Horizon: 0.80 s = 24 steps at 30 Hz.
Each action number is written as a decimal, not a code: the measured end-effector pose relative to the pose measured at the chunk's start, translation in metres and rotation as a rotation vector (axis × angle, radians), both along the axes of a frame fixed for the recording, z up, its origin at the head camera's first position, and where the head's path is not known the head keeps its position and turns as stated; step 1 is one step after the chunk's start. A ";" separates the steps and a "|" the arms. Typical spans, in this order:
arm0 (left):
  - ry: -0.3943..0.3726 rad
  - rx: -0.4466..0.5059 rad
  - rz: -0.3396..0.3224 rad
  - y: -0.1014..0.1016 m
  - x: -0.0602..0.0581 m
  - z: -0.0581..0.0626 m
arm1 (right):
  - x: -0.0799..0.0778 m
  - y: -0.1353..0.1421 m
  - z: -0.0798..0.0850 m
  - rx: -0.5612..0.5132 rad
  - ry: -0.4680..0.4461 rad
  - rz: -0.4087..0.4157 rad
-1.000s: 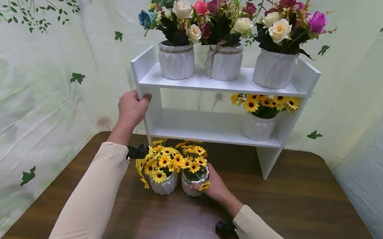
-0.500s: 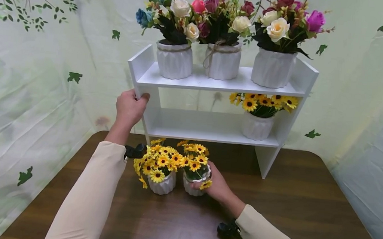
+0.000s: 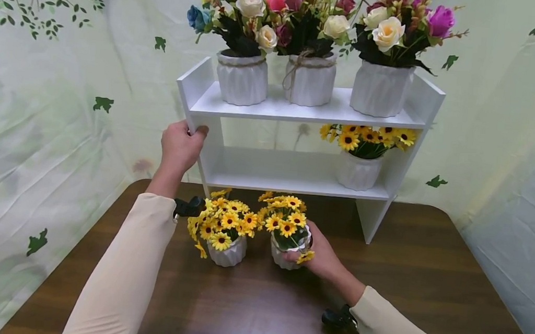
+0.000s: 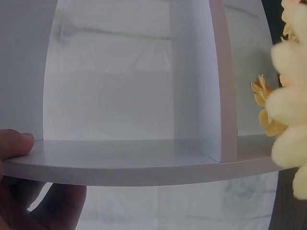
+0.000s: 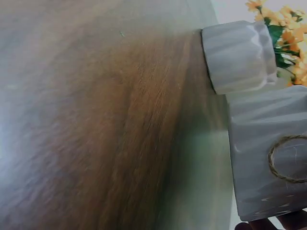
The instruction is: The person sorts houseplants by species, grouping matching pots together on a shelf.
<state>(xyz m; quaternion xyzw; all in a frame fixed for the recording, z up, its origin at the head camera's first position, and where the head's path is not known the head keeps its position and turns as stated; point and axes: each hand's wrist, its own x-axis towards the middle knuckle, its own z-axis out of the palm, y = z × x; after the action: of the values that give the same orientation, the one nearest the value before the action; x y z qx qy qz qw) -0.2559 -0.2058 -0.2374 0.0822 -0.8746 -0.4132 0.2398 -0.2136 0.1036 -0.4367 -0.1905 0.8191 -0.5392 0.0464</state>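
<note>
My left hand (image 3: 180, 144) grips the left side panel of a white two-tier shelf (image 3: 267, 176), thumb on the near edge. The left wrist view shows its fingers (image 4: 14, 143) on both sides of the board (image 4: 134, 176). My right hand (image 3: 324, 255) holds a white fluted flowerpot with yellow daisy-like flowers (image 3: 287, 220), its fingers around the pot's right side. In the right wrist view a twine loop shows on this pot (image 5: 254, 167). To its left on the table stands a similar yellow-flowered pot (image 3: 226, 253), a gap between the two pots.
Three larger pots of roses (image 3: 311, 81) stand on the shelf's top tier. Another yellow-flowered pot (image 3: 359, 171) sits at the right end of the lower tier. The brown wooden table (image 3: 418, 284) lies beneath, with a leaf-patterned cloth (image 3: 62, 135) behind.
My right hand has moved rightward with its flowerpot, widening the gap to the other pot. My left hand keeps its grip on the shelf panel.
</note>
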 end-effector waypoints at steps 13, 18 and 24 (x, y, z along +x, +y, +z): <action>0.008 0.007 0.009 0.001 -0.003 0.000 | 0.030 0.048 0.005 0.011 -0.043 -0.043; 0.010 0.010 0.007 0.002 -0.002 -0.001 | 0.038 0.062 0.010 0.014 -0.044 -0.089; 0.016 0.004 0.008 0.002 -0.001 -0.001 | 0.044 0.069 0.019 -0.006 -0.030 -0.125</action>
<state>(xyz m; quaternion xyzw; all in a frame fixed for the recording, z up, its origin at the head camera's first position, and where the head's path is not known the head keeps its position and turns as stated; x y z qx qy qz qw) -0.2572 -0.2043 -0.2386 0.0829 -0.8715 -0.4147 0.2483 -0.1696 0.1730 -0.4175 -0.1308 0.8269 -0.5463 0.0245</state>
